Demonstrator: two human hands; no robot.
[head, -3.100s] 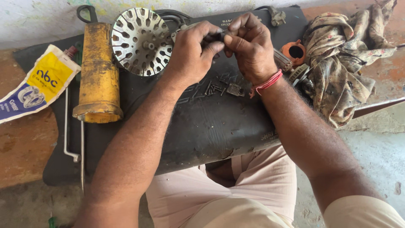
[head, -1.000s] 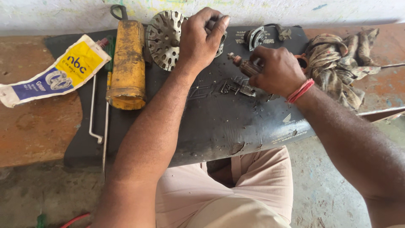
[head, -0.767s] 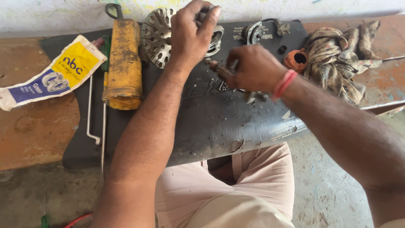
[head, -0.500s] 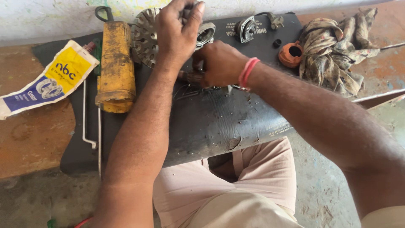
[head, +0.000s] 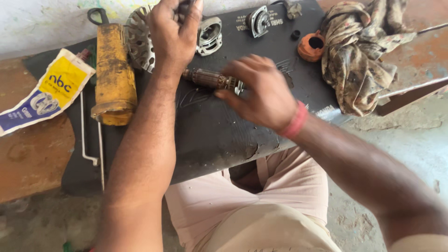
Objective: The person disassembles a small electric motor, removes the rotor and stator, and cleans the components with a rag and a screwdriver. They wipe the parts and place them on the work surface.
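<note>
The person's left hand [head: 175, 32] reached to the far edge of the black mat [head: 210, 135] that covered the desk [head: 28, 163], its fingers curled down over something by the round slotted metal fan disc [head: 139, 44]; what it gripped was hidden under the palm, so how far it was closed could not be told. The right hand [head: 259, 93], with a red band [head: 295, 122] at the wrist, lay near the middle of the mat, its fingertips pinched on one end of the motor armature [head: 207, 78], a brown wound cylinder lying flat across the mat between the two hands. Just beyond the armature, at the far edge, sat an open metal housing [head: 210, 35], its round hollow dark, its contents not clear. Further right stood a smaller grey housing piece [head: 258, 21], then an orange cap [head: 311, 45] with an open hole. A crumpled patterned rag [head: 359, 56] filled the far right corner. Toward the left edge lay a yellow grinder body [head: 113, 79], a bent wire rod [head: 84, 135] beside it, and a yellow-and-blue packet [head: 44, 95] lying half off the mat.
</note>
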